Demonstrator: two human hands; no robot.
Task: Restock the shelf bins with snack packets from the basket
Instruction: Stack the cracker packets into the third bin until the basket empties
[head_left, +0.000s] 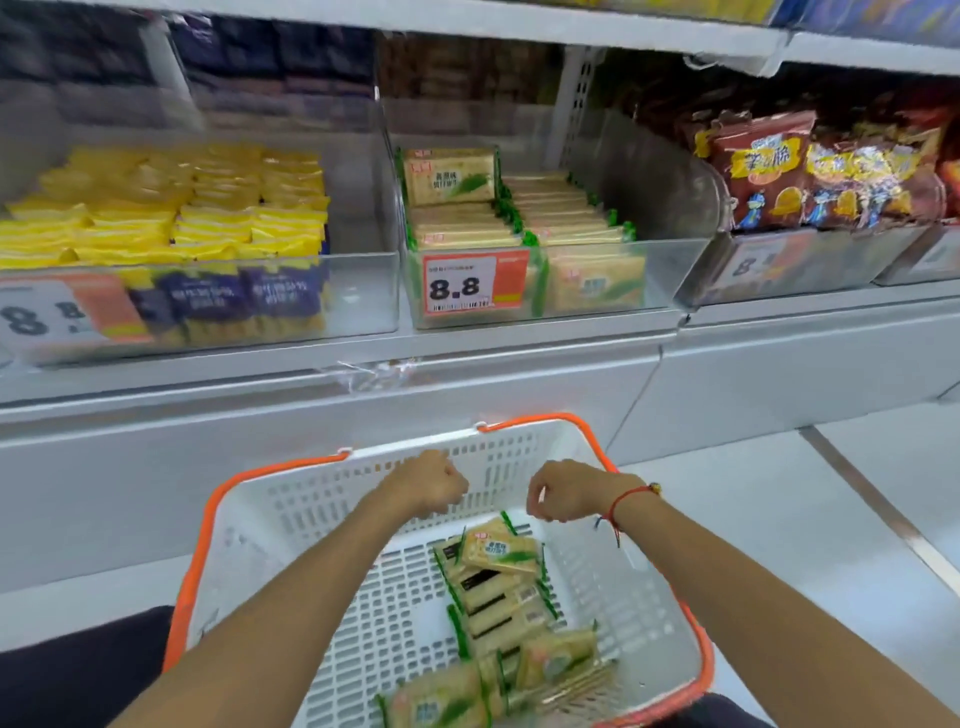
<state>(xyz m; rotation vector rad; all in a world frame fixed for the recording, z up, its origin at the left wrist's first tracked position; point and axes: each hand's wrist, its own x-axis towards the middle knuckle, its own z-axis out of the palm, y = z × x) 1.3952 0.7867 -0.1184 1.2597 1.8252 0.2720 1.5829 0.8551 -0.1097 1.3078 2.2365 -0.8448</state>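
A white basket (322, 499) with an orange rim sits low in front of me. Several beige cracker packets with green ends (498, 587) lie in its right half. My left hand (431, 483) and my right hand (566, 491) hover side by side above the basket, fingers curled downward, neither holding anything I can see. Straight ahead on the shelf stands a clear bin (670, 280) partly filled with the same green cracker packets (467, 208), one standing upright at the back left. An 8.8 price tag (472, 283) is on its front.
A clear bin of yellow and purple packets (171, 218) stands to the left. At the right is a bin of red-brown snack bags (810, 171). A white shelf ledge (363, 384) runs between the bins and the basket. Pale floor (831, 519) lies to the right.
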